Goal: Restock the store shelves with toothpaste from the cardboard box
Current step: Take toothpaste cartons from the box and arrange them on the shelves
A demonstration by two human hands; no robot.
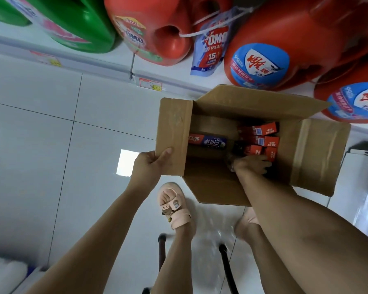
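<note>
Left hand (151, 164) grips cardboard box (172, 132) flap; toothpaste (208, 142) lying left-right.

You have a single view, from the wide-angle camera worn on your head. It looks steeply down past both forearms at the open cardboard box (172, 128) on the tiled floor (51, 124). It is close enough that the box fills the middle of the frame, with your left hand (150, 164) and right hand (252, 164) just below centre. Your sandals (174, 205) show near the bottom, almost under the lens. The top edge of the frame reaches the low shelf (89, 60), where the detergent jugs (274, 49) loom large, seen from above.
</note>
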